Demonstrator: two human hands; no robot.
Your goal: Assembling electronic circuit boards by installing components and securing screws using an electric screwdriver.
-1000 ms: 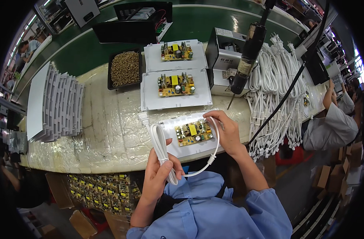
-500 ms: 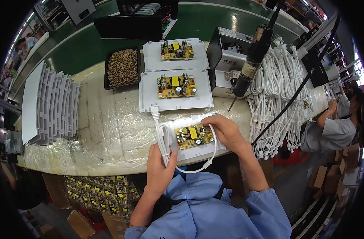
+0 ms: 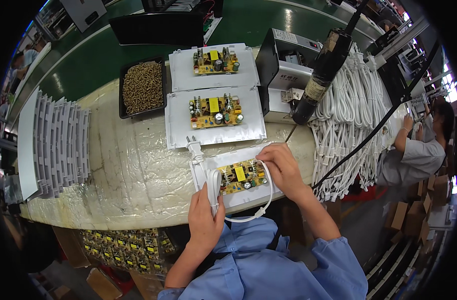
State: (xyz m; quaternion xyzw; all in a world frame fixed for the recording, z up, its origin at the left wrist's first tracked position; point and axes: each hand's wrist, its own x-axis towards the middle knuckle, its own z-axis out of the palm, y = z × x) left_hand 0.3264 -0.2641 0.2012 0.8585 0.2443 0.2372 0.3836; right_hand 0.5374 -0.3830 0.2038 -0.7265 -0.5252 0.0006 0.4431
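Note:
My left hand (image 3: 204, 220) is closed around a folded bundle of white power cord (image 3: 213, 187). The cord's two-pin plug (image 3: 194, 149) sticks out above the bundle, beside the white panel. From the bundle the cord loops round to my right hand (image 3: 283, 170), whose fingertips pinch its end at the upper right edge of a circuit board (image 3: 242, 176). Those fingers hide the cord's tip, so I cannot tell whether it touches the board. The yellow-brown board lies on a flat white panel (image 3: 238, 200) near the table's front edge.
Two more white panels (image 3: 176, 125) carrying boards lie behind. A black tray of screws (image 3: 142, 89) stands left of them, stacked panels (image 3: 53, 145) farther left. On the right are a grey machine (image 3: 283, 75), a hanging electric screwdriver (image 3: 318, 80) and bundled white cords (image 3: 348, 115).
The view has shifted slightly. The cord bundle in my left hand has moved right and now overlaps the board's left edge. My right hand keeps its pinch at the board's upper right edge.

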